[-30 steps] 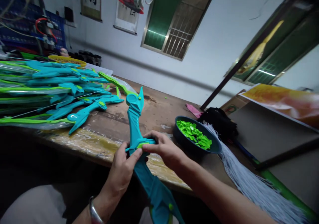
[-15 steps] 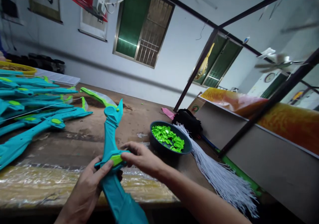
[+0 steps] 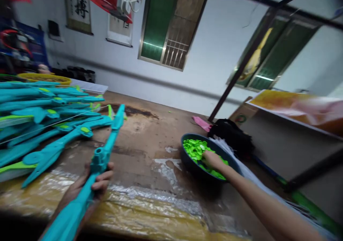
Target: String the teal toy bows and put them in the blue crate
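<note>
The bow point(image 3: 98, 160), likely light, stiff and slick, is slanting over the table point(image 3: 139, 144), your left hand point(image 3: 102, 181) wrapping its middle, seemingly the surest hold. Your right hand point(image 3: 213, 160) is dipping into the bowl's point(image 3: 202, 175) green bits point(image 3: 193, 148), fingertips hidden, grip unclear.

Smooth, satin plastic is shown by the turquoise toy bow point(image 3: 98, 165), glossier plastic by the lime-green pieces point(image 3: 194, 149); the rough tabletop point(image 3: 142, 144) is edged with shiny, wrinkled film point(image 3: 150, 216).
</note>
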`<state>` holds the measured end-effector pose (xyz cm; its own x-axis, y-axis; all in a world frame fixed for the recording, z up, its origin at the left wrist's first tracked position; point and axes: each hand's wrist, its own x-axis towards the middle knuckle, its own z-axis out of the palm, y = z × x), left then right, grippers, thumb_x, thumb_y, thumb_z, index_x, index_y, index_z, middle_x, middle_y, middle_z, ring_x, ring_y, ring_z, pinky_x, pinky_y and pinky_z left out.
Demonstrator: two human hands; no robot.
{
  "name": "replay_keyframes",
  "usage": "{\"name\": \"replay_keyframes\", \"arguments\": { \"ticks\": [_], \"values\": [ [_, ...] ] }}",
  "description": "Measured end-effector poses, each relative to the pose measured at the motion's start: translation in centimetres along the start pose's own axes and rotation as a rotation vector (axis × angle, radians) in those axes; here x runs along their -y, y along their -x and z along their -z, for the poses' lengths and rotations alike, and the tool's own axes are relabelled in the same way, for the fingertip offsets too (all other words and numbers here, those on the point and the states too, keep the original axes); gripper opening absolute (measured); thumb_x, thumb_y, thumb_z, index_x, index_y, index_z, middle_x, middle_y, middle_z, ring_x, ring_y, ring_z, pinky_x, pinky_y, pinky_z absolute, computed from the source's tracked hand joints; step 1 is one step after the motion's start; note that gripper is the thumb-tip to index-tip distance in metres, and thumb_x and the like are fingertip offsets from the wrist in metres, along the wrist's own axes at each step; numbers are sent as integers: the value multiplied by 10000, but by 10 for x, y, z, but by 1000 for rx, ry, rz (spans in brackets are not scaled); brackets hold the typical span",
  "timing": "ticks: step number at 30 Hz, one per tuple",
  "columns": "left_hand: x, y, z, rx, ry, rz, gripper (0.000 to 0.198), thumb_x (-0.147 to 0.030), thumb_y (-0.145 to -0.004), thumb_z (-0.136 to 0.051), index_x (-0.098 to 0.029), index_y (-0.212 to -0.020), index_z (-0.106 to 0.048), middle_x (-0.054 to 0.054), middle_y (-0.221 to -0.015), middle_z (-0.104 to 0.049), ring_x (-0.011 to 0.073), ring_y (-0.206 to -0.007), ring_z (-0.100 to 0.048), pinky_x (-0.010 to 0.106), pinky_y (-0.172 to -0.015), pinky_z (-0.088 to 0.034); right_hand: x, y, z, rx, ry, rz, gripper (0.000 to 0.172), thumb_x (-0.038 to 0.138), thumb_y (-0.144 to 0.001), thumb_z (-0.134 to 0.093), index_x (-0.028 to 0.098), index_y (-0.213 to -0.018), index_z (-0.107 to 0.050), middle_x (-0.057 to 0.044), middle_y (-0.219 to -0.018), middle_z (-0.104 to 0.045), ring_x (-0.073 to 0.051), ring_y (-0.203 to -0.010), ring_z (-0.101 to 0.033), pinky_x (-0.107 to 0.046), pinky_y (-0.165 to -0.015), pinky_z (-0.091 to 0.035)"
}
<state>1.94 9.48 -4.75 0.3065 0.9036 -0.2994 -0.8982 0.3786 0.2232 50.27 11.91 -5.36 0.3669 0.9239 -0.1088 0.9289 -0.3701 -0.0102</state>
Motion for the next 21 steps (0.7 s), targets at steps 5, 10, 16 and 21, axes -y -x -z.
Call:
{"name": "replay_keyframes", "arguments": {
  "ticks": [5, 10, 16, 21],
  "values": [
    [3, 21, -6, 32, 133, 132, 296, -263, -1059, -275, -76, -1068, -504, 77, -874, -499, 88, -596, -502, 157, -452, -512, 0, -6, 6, -137, -43, 17, 168, 210, -915, -685, 152, -771, -622, -15, -842, -652, -162, -784, -625, -332, -773, -514],
    [-4, 38, 3, 114, 105, 227, 288, -259, -1043, -313, -131, -858, -492, 56, -822, -471, 81, -547, -436, 142, -386, -397, 22, 11, 46, -361, -349, 14, 285, 210, -849, -538, 230, -566, -513, -95, -627, -598, -247, -640, -577, -387, -648, -417],
    [11, 57, 14, 293, -10, 257, 140, -204, -927, -580, -99, -836, -587, 79, -817, -547, 90, -559, -474, 144, -408, -376, 134, 85, 74, -162, -873, 434, 417, 603, -757, -596, 192, -811, -637, -63, -686, -653, -212, -601, -608, -349, -624, -506],
    [19, 86, 21, 351, -58, 311, 172, -250, -853, -710, -92, -875, -646, 99, -819, -637, 90, -550, -523, 149, -434, -372, 222, 179, 78, 291, -1085, 904, 379, 543, -834, -685, 192, -974, -707, -50, -856, -691, -181, -737, -632, -326, -724, -528]
  ]
}}
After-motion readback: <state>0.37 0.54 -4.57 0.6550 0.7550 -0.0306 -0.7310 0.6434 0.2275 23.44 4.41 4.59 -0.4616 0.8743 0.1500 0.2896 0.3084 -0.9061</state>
